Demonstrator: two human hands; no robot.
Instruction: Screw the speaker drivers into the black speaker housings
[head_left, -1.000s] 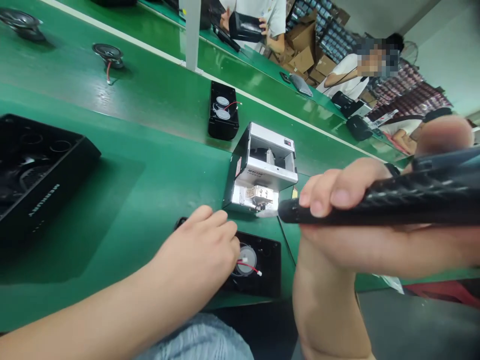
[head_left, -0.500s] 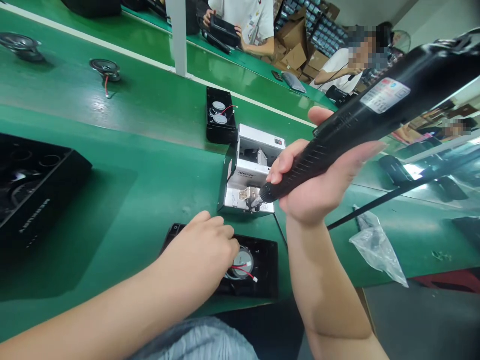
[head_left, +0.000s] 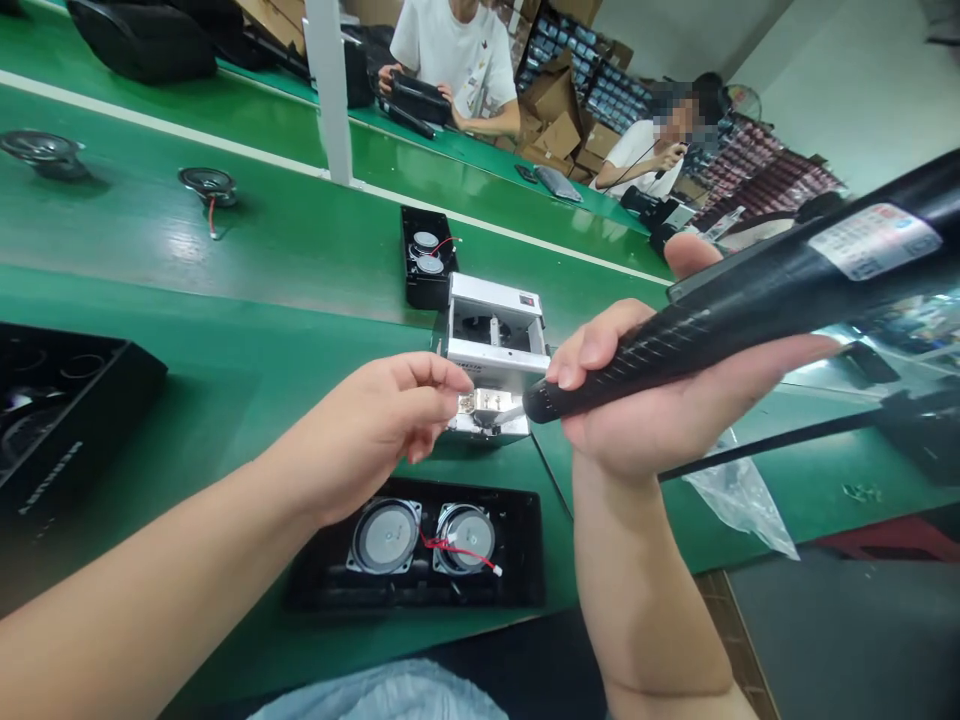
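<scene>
My right hand (head_left: 637, 430) is wrapped round a black electric screwdriver (head_left: 727, 325) with a white label on its body. Its bit points down and left at the front of a white and black screw feeder (head_left: 499, 292). My left hand (head_left: 367, 415) hovers at the feeder's front left, thumb and forefinger pinched close to the bit; whatever they may hold is too small to make out. Below that hand a black speaker casing (head_left: 519, 535) lies on the green bench, with two round speakers (head_left: 386, 535) and red wires in it.
Behind the feeder stands another black casing (head_left: 412, 290) with two speakers. Two loose speakers (head_left: 208, 185) lie at the back left, and a large black box (head_left: 82, 430) at the left. A plastic bag (head_left: 742, 500) lies right. People sit across the bench.
My left hand has risen from over the speaker casing to the feeder's front, uncovering both speakers. The screwdriver has tilted flatter, its bit still at the feeder.
</scene>
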